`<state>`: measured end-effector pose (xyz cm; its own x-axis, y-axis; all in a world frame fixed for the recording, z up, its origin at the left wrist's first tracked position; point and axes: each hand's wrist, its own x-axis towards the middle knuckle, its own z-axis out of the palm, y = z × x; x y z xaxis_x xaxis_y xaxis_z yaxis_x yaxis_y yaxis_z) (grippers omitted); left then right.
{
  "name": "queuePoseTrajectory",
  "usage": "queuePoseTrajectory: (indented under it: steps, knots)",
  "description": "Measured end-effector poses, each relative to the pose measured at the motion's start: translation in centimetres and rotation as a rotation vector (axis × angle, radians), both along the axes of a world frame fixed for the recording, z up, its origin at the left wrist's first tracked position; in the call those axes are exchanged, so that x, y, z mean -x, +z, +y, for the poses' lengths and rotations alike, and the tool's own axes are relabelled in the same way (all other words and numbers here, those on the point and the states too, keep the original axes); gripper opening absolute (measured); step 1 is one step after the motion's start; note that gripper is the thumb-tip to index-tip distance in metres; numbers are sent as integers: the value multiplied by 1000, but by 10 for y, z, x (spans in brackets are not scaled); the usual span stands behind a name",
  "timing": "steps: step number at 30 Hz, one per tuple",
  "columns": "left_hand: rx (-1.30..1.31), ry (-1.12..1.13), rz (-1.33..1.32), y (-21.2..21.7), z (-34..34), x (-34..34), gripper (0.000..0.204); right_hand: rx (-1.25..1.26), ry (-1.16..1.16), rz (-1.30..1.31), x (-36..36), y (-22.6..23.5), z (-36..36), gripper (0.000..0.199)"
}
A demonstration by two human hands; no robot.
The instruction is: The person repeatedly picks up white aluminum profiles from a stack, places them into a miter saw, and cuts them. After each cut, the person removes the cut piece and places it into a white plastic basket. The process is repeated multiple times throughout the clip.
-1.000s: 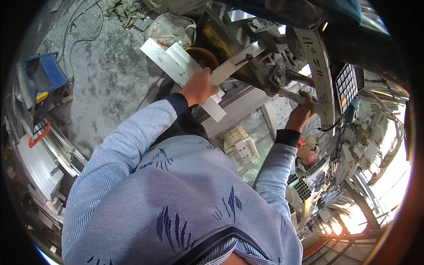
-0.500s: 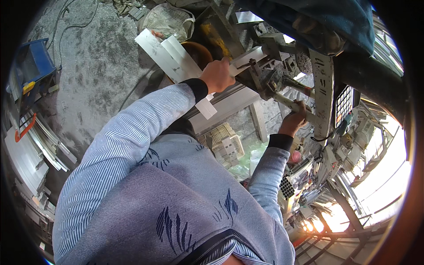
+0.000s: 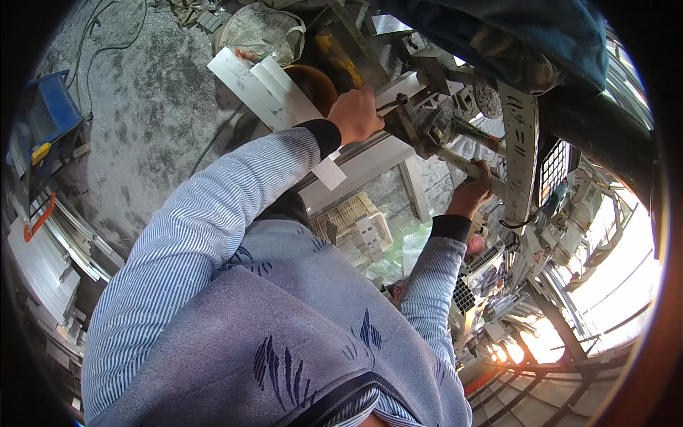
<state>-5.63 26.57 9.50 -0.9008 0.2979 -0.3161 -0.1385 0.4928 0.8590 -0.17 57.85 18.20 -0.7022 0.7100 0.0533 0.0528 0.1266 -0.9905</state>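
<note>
My left hand (image 3: 358, 114) is closed around the end of a pale metal profile (image 3: 402, 88) that runs into a machine (image 3: 416, 128) with a dark clamp-like head. The part of the profile inside my fingers is hidden. A short dark lever (image 3: 393, 106) sticks out from the machine close to my knuckles. My right hand (image 3: 472, 189) is wrapped around a pale round handle bar (image 3: 459, 161) that slants down from the machine head. Below and beyond my left wrist lie white metal profiles (image 3: 274, 89), one across another.
A pale plastic basket (image 3: 356, 226) stands below the machine. A white sack (image 3: 263, 32) and a brown round tub (image 3: 313, 87) are beyond. A blue cart (image 3: 53, 107) stands at the left above stacked metal strips (image 3: 67, 235). Dark blue cloth (image 3: 512, 35) hangs at the top right.
The view has shifted slightly. Both hands keep their grips, and the profile and the handle bar look almost unmoved.
</note>
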Motion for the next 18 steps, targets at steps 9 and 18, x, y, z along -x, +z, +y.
queuePoseTrajectory:
  steps: [9, 18]
  knots:
    - [-5, -20, 61, 1, -2, -1, 51, -21, 15, -19, 0, 4, -3, 10]
    - [23, -17, 65, 2, -4, 1, 46, -144, 9, -93, -3, 6, -6, 8]
